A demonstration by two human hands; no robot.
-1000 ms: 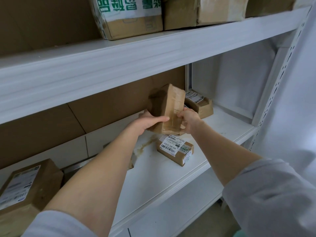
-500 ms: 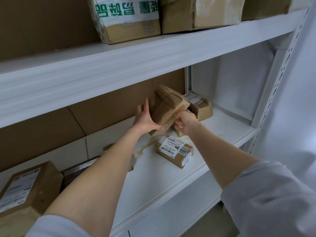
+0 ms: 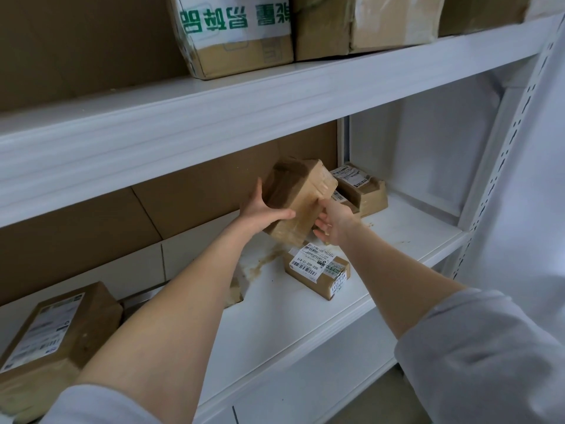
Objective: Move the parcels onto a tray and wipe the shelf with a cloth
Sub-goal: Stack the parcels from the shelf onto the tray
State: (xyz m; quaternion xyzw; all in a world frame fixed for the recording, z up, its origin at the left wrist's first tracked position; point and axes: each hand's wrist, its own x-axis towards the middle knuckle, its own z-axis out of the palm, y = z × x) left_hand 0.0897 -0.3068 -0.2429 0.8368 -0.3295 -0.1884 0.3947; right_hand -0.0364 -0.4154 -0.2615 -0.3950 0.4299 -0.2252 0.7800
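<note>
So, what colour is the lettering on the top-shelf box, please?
Green lettering on a white band, head view.

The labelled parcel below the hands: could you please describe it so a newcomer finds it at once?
On the lower white shelf, beneath the lifted parcel, a small brown parcel lies flat near the front edge. Only it carries a green sticker beside its barcode label.

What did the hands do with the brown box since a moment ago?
The held parcel tipped to a slant, staying above the shelf. The left hand shifted to wrap its thumb across the front. The right hand loosened its grip, fingers now spread at the lower edge. The labelled parcel and the back parcel stayed put.
</note>
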